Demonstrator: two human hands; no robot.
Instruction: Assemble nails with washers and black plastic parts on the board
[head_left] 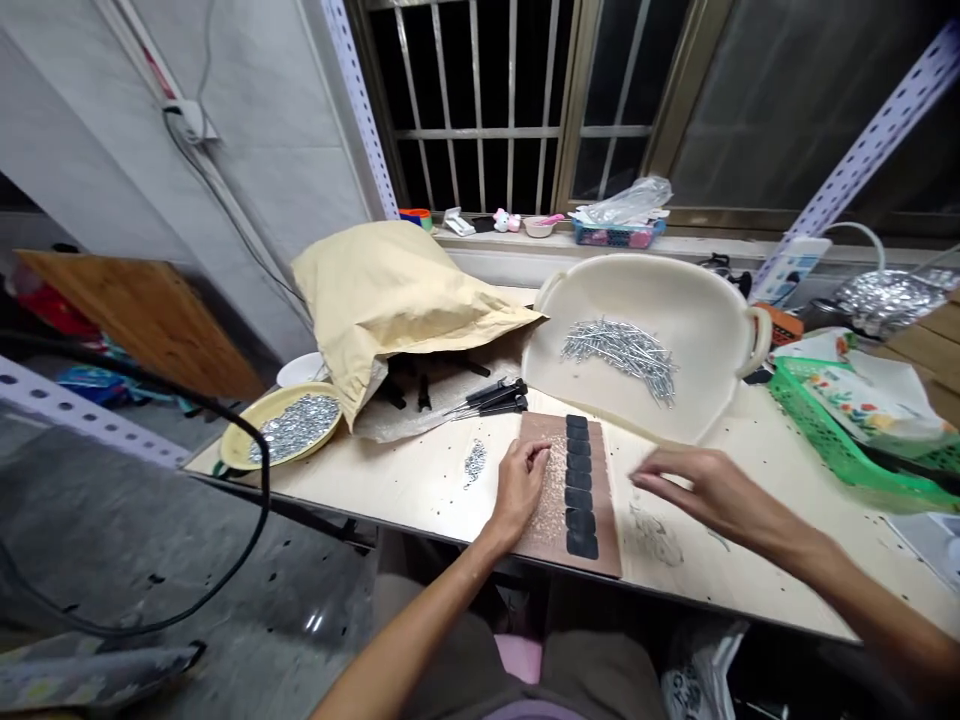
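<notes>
While the brown board (570,495) lies flat at the worktop's (420,480) near edge, the left hand (517,490) rests on it, fingers curled, gripping nothing. Just beside it, the right hand (712,490) hovers open. No writing is readable. Behind sit black-handled tools (491,398) and a cream tray (652,340) of nails (622,355).

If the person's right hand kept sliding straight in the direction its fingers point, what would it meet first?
The right hand points leftward over the table, toward the brown board. It would probably reach that board's right edge first, then the column of black pads. How high the fingertips ride above the table is unclear.
</notes>
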